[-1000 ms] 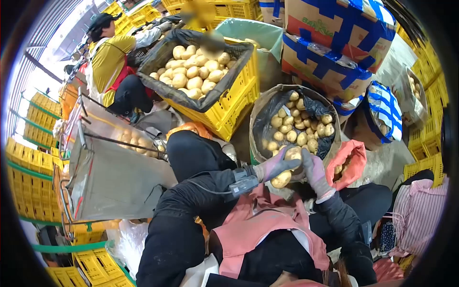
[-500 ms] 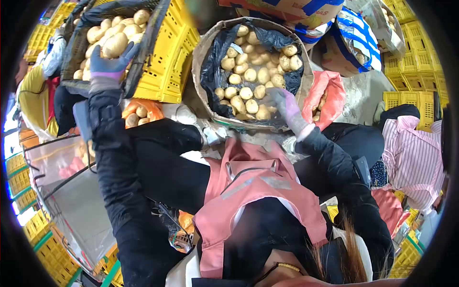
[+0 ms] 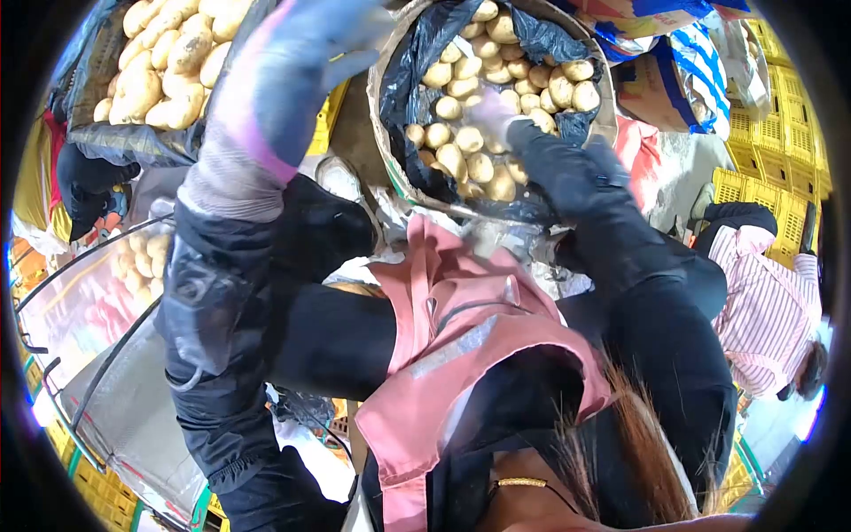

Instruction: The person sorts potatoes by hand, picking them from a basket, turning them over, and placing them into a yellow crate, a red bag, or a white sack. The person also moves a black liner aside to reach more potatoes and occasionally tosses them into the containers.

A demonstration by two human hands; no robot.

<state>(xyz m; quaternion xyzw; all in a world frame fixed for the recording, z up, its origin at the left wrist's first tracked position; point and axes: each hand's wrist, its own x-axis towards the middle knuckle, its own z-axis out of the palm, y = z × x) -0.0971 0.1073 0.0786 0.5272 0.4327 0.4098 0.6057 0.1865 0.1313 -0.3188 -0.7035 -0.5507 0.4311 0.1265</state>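
My left hand, in a grey and purple glove, is raised close to the camera between the crate and the round bin. Its fingers are blurred, but the thumb stands apart from them and nothing shows in the grasp. A round bin lined with black plastic holds many potatoes. Into it reaches my right hand, over the potatoes; motion smears its fingers, so I cannot make out whether it grips one. Larger potatoes fill a crate with a black lining at upper left.
Cartons with blue tape stand behind the bin at upper right, near a red sack. Yellow crates are stacked at far right. A person in a striped top is at right. A wire-framed cart stands at left.
My left hand has lifted off the potatoes in the crate and come up and right, nearer the camera. My right hand has gone further into the round bin. The view has shifted.
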